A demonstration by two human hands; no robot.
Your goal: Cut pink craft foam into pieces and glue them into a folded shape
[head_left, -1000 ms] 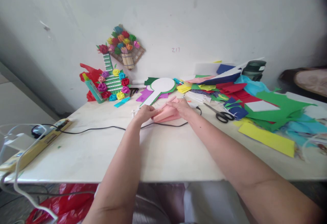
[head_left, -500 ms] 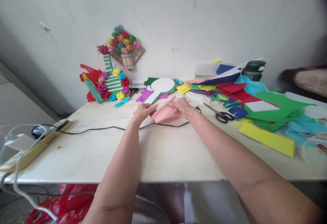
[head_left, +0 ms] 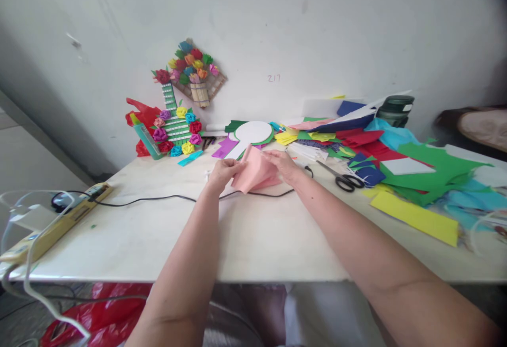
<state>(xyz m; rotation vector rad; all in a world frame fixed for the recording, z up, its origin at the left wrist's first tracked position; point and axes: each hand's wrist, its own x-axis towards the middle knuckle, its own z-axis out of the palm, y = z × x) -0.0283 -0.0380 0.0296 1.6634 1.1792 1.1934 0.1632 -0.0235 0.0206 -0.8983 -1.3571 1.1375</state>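
Note:
Between my two hands is a sheet of pink paper, partly folded, held just above the table. My left hand pinches its left edge between thumb and fingers. At the upper right side, my right hand grips the same sheet. Behind the paper lies a white round-headed cutout with a long handle, on a green backing. A black cable runs across the table and passes under the pink paper.
Black-handled scissors lie right of my right hand, beside a yellow strip and heaped coloured paper. A glue bottle leans by a flower-trimmed guitar shape. A power strip sits at the left edge.
The pink paper has opened out and its upper part now stands higher between my hands. Both hands keep hold and have barely shifted.

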